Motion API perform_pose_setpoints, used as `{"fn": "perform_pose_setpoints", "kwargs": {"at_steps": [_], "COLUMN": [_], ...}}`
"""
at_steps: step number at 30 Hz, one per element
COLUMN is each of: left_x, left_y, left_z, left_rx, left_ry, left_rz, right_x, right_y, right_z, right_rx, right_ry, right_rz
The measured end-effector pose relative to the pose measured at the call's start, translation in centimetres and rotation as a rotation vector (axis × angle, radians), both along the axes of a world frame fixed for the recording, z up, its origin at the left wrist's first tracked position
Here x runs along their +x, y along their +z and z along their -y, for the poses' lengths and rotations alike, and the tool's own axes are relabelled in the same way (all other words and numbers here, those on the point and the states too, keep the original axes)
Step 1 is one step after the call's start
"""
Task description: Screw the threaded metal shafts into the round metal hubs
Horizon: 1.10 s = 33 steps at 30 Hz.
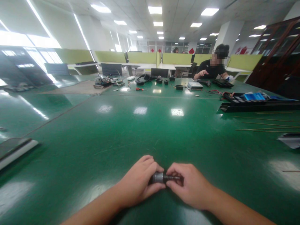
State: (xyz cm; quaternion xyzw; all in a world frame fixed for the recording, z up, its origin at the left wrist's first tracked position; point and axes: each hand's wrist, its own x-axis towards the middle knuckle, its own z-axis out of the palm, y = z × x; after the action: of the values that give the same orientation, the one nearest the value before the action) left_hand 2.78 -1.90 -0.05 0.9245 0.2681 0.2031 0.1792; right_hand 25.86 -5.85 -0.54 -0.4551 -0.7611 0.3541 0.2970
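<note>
A small dark cylindrical part [158, 177] with a grey metallic body lies low in the middle of the view, over the green table [131, 131]. My left hand [140, 179] is closed around its left end, thumb below and fingers above. From its right side a thin dark ridged shaft [172, 177] sticks out, and my right hand [191, 184] pinches it with thumb and fingers. Both hands are close together, fingertips nearly meeting. The left end of the part is hidden by my left hand.
An orange screwdriver [140, 89], small black boxes and electronics line the far side. A person [211, 67] sits beyond, at the right. A black tray [248, 107] with blue packets and thin rods [264, 128] lie on the right. A flat panel [17, 151] is at the left.
</note>
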Motion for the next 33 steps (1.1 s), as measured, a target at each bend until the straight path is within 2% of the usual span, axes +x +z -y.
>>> {"fn": "perform_pose_setpoints", "kwargs": {"at_steps": [33], "left_x": [-0.23], "left_y": [-0.19], "left_z": [-0.21], "left_rx": [-0.009], "left_ry": [0.011], "left_rz": [0.003], "right_x": [0.08], "right_y": [-0.03], "right_z": [-0.01], "right_rx": [-0.003], "right_ry": [-0.022], "right_rz": [0.036]}}
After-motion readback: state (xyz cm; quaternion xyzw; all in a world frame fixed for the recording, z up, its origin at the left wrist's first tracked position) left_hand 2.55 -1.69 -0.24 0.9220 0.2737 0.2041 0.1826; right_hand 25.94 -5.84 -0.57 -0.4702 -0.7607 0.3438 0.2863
